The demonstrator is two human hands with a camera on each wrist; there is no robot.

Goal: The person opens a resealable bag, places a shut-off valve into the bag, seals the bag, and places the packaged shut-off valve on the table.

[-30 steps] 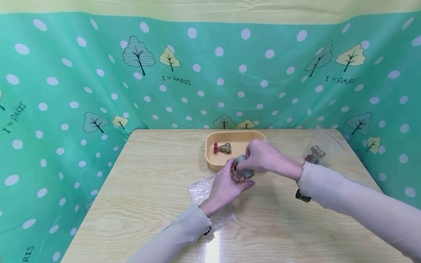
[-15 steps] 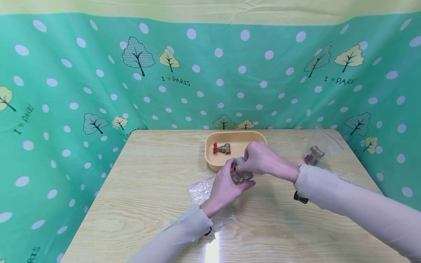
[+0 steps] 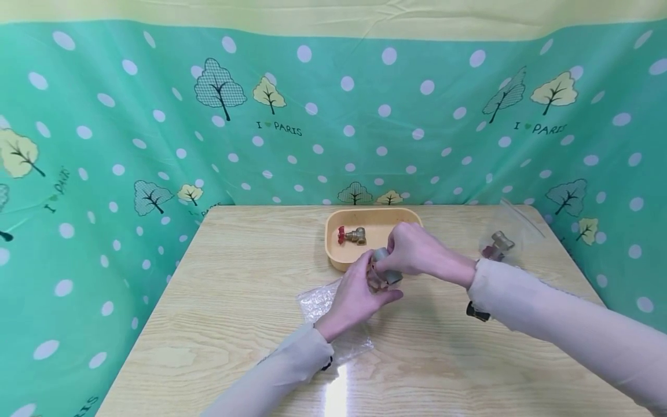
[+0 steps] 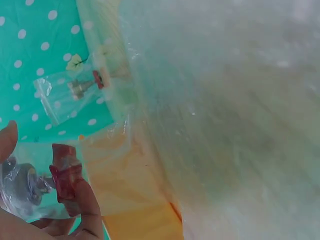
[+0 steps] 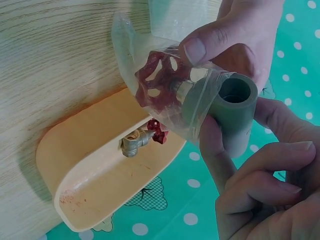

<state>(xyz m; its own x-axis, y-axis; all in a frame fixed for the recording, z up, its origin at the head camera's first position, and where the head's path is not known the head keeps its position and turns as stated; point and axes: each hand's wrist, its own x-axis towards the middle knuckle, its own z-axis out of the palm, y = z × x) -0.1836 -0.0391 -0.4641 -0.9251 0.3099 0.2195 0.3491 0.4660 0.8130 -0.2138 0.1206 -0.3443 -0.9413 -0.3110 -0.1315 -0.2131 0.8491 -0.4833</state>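
In the head view, the left hand [image 3: 356,295] and the right hand [image 3: 417,249] meet just below the middle of the frame, both gripping a grey valve [image 3: 394,277] held up in front of a tan tray [image 3: 333,255]. The left hand's fingers curl round the side of the valve nearer the frame's left; the right hand pinches its grey body. The tray's near rim passes right behind the hands, and a brass valve [image 3: 358,236] lies inside toward the left wall. A flat clear bag [image 3: 318,301] spreads on the table [image 3: 219,313], partly under the left hand. A wide stretch of wood runs from it to the table's slanting left edge, and another lies below the right sleeve [image 3: 542,310]. Near the right edge rests a bagged valve [image 3: 501,240].

In the left wrist view, cloudy plastic film [image 4: 240,125] hides most of the right half. At lower left, the left hand's fingers wrap the grey valve inside its bag, one against the red handwheel [image 4: 66,172].

In the right wrist view, the valve sits right of centre, its round socket [image 5: 235,92] facing the upper right. The right hand's fingers clasp the grey body from either side; the left thumb [image 5: 200,47] presses from above, beside the handwheel. The tray's edge runs diagonally at lower left, apart from the valve.
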